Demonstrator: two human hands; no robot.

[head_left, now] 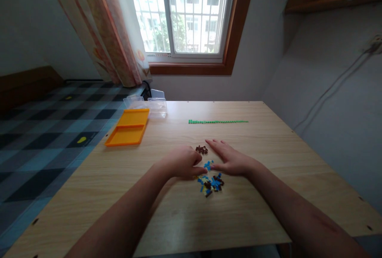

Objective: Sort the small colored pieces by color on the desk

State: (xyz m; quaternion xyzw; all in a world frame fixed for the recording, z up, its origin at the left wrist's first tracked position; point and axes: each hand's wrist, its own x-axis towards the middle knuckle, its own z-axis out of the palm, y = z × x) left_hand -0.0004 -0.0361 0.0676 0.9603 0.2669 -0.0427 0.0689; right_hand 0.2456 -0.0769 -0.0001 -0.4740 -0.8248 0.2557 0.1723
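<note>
My left hand [184, 162] rests low over the table, fingers bent and thumb stretched apart, between the small brown pieces [201, 150] and a mixed pile. Its thumb tip reaches the little group of blue pieces [207, 165]. On the other side, my right hand [232, 158] lies with fingers outstretched and thumb spread, its thumb close to the same blue pieces. Nearer to me is the mixed pile of blue, brown and yellow pieces [212, 184]. I see nothing held in either hand, though the left fingertips are partly hidden.
A long row of small green pieces [217, 122] stands across the wooden table [253, 218]. At the back left are an orange two-part tray [128, 126] and clear plastic boxes [157, 106]. A checked bed [53, 142] borders the left side; walls stand behind and right.
</note>
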